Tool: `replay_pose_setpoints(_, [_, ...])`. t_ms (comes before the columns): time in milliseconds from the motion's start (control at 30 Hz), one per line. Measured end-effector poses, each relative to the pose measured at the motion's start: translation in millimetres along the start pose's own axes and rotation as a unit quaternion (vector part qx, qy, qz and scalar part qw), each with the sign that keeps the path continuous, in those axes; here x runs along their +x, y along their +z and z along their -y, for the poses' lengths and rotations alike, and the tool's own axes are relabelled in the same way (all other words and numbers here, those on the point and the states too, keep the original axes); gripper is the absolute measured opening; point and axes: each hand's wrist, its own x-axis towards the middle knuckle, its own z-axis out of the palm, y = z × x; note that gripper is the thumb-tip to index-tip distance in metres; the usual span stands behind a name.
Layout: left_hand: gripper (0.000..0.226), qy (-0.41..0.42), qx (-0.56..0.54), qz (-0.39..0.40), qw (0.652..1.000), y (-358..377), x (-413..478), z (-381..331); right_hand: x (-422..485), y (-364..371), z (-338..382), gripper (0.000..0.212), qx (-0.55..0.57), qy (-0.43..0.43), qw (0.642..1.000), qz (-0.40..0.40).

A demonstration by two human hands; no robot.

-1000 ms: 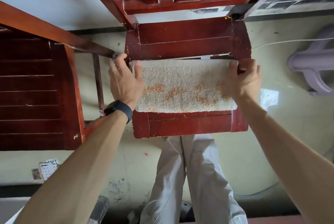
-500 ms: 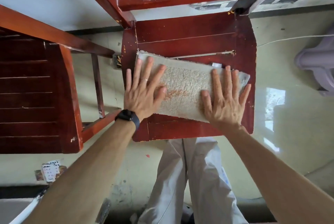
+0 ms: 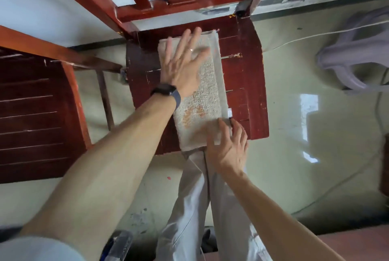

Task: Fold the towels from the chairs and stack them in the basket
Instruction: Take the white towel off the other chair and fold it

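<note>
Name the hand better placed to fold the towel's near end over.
Right hand: its fingers sit at the towel's near edge, while the left hand lies flat over the far half, pinning it.

Folded towel [image 3: 207,100] on chair seat [image 3: 244,83]

A pale, glossy floor [image 3: 294,144] showed bright window reflections right of centre. A lilac plastic stool [image 3: 355,58] stood at the right edge, with a thin white cable [image 3: 315,34] running across the floor beside it. A small red speck [image 3: 168,178] marked the floor lower down. A dark wristwatch [image 3: 166,90] was worn on one forearm. Light grey trousers [image 3: 189,208] occupied the lower centre.
</note>
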Motion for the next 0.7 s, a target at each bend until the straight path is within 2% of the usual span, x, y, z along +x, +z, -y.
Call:
replay_pose_setpoints(33, [0.062,-0.081,-0.078,-0.035,0.993,0.5,-19.4,-6.9,4.6,-5.1,-1.3,0.051,0.035,0.016,0.999,-0.003])
replay_pose_setpoints(67, [0.057,-0.170,-0.149,-0.071,0.972,1.7,-41.6,-14.6,9.7,-11.1,-2.4,0.047,0.068,0.040,0.997,0.001])
replay_pose_setpoints(133, [0.047,-0.324,-0.259,-0.111,0.903,10.0,-89.1,-31.0,20.1,-20.6,-6.1,0.043,0.128,0.105,0.986,0.022])
replay_pose_setpoints(167, [0.041,-0.382,-0.312,-0.099,0.864,18.3,-111.1,-37.8,24.7,-24.0,-8.5,0.043,0.152,0.128,0.979,0.038])
replay_pose_setpoints(233, [0.033,-0.457,-0.408,-0.020,0.790,38.3,-146.5,-49.2,32.4,-29.3,-10.9,0.039,0.184,0.153,0.968,0.078])
replay_pose_setpoints(300, [0.031,-0.479,-0.469,0.049,0.740,49.4,-167.9,-58.4,39.3,-34.5,-11.2,0.032,0.185,0.168,0.961,0.119])
replay_pose_setpoints(367, [0.038,-0.482,-0.483,0.079,0.727,52.7,-177.5,-64.2,45.3,-39.4,-10.9,0.028,0.168,0.175,0.958,0.152])
replay_pose_setpoints(433, [0.031,-0.490,-0.488,0.094,0.716,53.2,-180.1,-62.3,48.4,-43.4,-9.5,0.025,0.159,0.179,0.956,0.166])
replay_pose_setpoints(500, [0.029,-0.507,-0.514,0.116,0.682,54.6,-182.1,-54.6,47.3,-46.5,-8.8,0.015,0.163,0.179,0.955,0.171])
replay_pose_setpoints(633, [0.031,-0.502,-0.590,0.169,0.610,44.1,-188.3,-41.3,38.5,-47.9,-14.0,0.029,0.200,0.188,0.946,0.172])
replay_pose_setpoints(700, [0.032,-0.494,-0.593,0.180,0.610,32.5,-195.7,-36.8,28.5,-50.5,-15.4,0.031,0.221,0.183,0.944,0.165])
